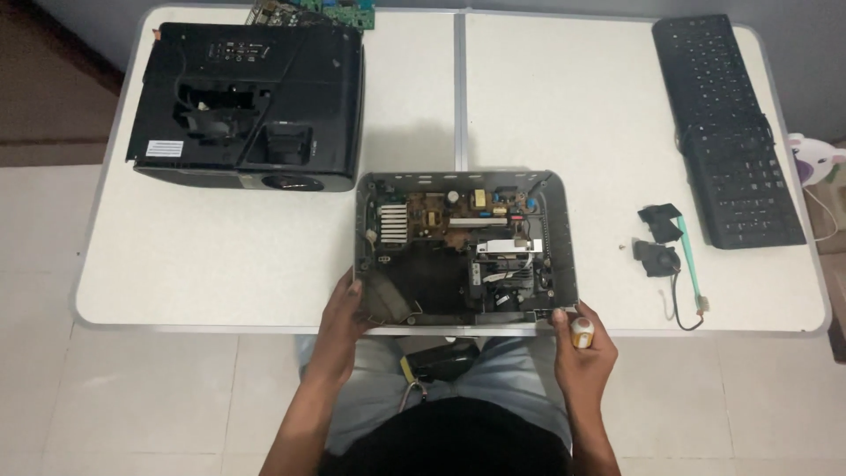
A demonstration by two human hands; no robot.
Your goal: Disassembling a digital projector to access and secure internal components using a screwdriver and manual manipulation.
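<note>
Denim-clad lap of the seated person at the bottom edge, with a small dark object (443, 360), its kind unclear, resting on it. Left hand (339, 319): fingers curled round the near left corner of the opened grey plastic projector chassis (464, 249), thumb on the rim. Right hand (580, 351): closed about a short screwdriver with a white-and-orange handle (582, 331), fingertips touching the near right corner of the same chassis.

The chassis lies flat at the near edge of the white folding table (264, 256), across its centre seam. Its cover is off; a brown circuit board with pale heat-sink fins (441, 216) occupies the far half, and a dark cavity with loose white wiring the near half.

Far left: a second, black projector housing (247, 106), with a fan opening in its upper face; a green circuit board (322, 11) shows just behind it. Right: two small black removed parts (659, 240) with a trailing wire, beside a thin green strip (690, 260); beyond them a black computer keyboard (724, 123).

Judged progress: disassembly appears well advanced, since the cover and some small parts are already out, while the main board and inner wiring remain seated in the chassis.
</note>
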